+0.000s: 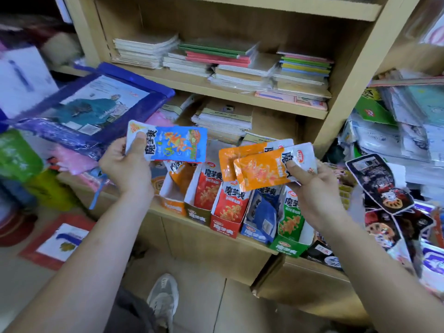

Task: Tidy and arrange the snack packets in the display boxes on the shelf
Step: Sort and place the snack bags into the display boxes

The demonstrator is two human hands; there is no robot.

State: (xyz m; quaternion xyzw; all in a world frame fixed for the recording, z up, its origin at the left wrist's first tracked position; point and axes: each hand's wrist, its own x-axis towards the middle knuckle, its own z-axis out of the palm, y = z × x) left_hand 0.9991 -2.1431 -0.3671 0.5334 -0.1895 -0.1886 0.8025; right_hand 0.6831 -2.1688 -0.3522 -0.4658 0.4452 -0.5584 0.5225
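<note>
Two hands are engaged. Left hand [125,162] pinches one blue packet [177,146] by its white end. Right hand [310,179] grips two orange packets [259,171], fanned, by their white ends. Both loads hang above the display boxes [225,224] on the shelf [252,239]. Packets appear light, limp and slick; grasp at the sealed edge.

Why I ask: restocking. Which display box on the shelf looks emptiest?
The leftmost, orange box: its bare white inside shows, while the others hold packets right up front.
</note>
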